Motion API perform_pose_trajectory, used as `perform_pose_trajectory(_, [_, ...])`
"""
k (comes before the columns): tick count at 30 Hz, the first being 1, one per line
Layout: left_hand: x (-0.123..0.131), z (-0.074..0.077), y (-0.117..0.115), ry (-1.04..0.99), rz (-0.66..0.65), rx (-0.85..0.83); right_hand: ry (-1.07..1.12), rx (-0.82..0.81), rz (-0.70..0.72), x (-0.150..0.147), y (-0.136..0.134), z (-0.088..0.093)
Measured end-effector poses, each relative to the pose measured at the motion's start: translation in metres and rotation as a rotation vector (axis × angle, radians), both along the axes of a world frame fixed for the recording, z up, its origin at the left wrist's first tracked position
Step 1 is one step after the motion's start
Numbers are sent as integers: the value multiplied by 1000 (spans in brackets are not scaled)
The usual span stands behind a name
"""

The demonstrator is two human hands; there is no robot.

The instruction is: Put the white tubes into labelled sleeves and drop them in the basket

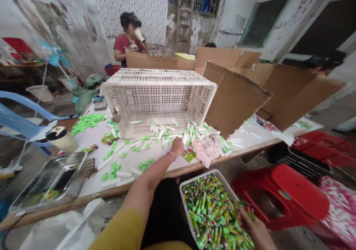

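My left hand (177, 147), a bracelet at its wrist, reaches over the table with its fingers curled in at the edge of a pile of white tubes with green caps (190, 131). What it grips, if anything, is hidden. Just right of it lie a few green printed wrappers (189, 155) and a crumpled pink cloth (207, 148). Low on the right, my right hand (254, 226) is closed, blurred, around what looks like a wrapped tube (250, 214). It is beside the rim of a metal tray (182, 190) heaped with printed, green-capped wrapped tubes (211, 209).
A white plastic crate (158, 77) lies on its side, open toward me. Cardboard sheets (233, 98) stand to its right. Loose green caps (89, 123), a cup (62, 139) and a steel tray (50, 183) are left. A red stool (286, 194) stands right; a person (129, 40) is behind.
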State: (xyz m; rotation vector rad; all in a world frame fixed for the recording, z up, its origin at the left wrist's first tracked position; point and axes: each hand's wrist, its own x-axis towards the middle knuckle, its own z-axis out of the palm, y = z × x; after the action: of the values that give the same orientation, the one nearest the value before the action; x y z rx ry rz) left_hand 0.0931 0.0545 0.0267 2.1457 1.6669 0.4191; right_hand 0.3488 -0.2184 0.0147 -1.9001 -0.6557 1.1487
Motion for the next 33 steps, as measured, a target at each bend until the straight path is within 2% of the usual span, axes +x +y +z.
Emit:
perform_pose_trajectory(3, [-9,-6,26,51,45,-19,215,108,-28,-34,12,14])
perform_pose_trajectory(8, [-19,-15,29,121,11,-57,444,229,69,-82,44,40])
perform_pose_trajectory(11, [-32,-14,20,152,-27,-76,497,277,109,-99,62,45])
perform_pose_trajectory(13, [-46,-10,10,161,-53,-91,522,299,82,-108,74,44])
perform_pose_trajectory(16, [-67,-1,-10,147,-63,-104,561,312,17,-120,90,42])
perform_pose_trajectory(19, [-78,11,-35,117,-42,-112,603,309,-20,-133,103,42])
perform_pose_trajectory(21, [-75,23,-54,-53,-40,-120,621,309,-9,-142,108,44])
perform_pose_trajectory(24, [-62,42,-86,-560,-82,-173,639,329,23,-155,109,50])
perform_pose_trajectory(26, [-51,52,-106,-789,-136,-249,650,345,36,-162,107,54])
perform_pose_trajectory(29, [-40,61,-125,-855,-156,-320,643,365,67,-168,99,59])
perform_pose_trajectory(33, [-36,63,-132,-845,-100,-332,653,372,153,-160,86,65])
